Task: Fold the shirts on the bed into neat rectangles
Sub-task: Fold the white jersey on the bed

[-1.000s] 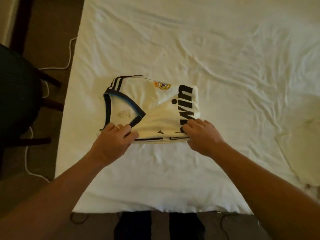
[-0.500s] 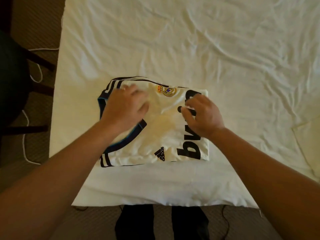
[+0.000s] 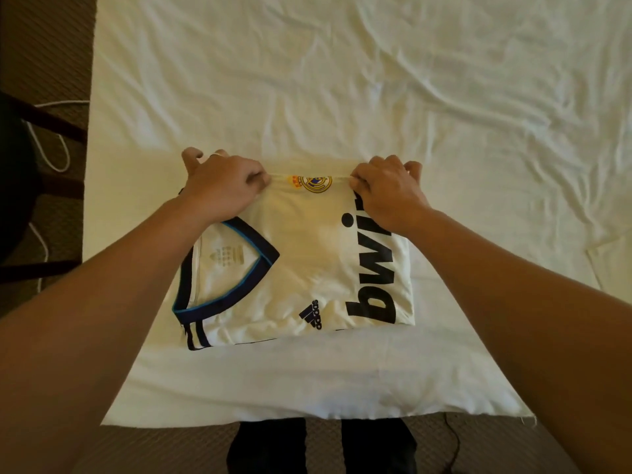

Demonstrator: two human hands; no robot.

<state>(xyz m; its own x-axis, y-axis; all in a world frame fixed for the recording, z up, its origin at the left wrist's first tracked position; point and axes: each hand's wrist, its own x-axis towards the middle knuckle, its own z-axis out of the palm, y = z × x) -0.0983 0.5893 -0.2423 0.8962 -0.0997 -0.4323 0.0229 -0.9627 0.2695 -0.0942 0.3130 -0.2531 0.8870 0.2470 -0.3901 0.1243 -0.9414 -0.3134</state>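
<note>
Left hand: the left hand [image 3: 222, 186] reaches forward over the shirt's far left corner, knuckles up, fingers curled down and pinching the far edge of the cloth — a ring shows on one finger, and one fingertip sticks out beyond the edge.
Right hand: the right hand [image 3: 388, 191] mirrors it at the far right corner, fingers curled over and gripping the same far edge, partly covering the black lettering.
Arms: both bare forearms run up from the bottom corners of the view and converge on the far edge of the shirt.
Shirt: the white shirt [image 3: 307, 265] lies folded to a rough rectangle on the near part of the bed [image 3: 342, 97], close to its near edge; dark V-neck collar to the left, crest at the far edge between the hands, black letters along the right side, small three-stripe logo near the front edge.
Bed: a wrinkled white sheet covers it; a second pale cloth [image 3: 608, 254] shows at the right border.
Floor: a white cable [image 3: 51, 138] and a dark chair [image 3: 20, 200] sit to the left.
Change: half a second ago both hands lay on top of the shirt nearer its middle — now they sit further out, at its far edge, clenched on the cloth.
</note>
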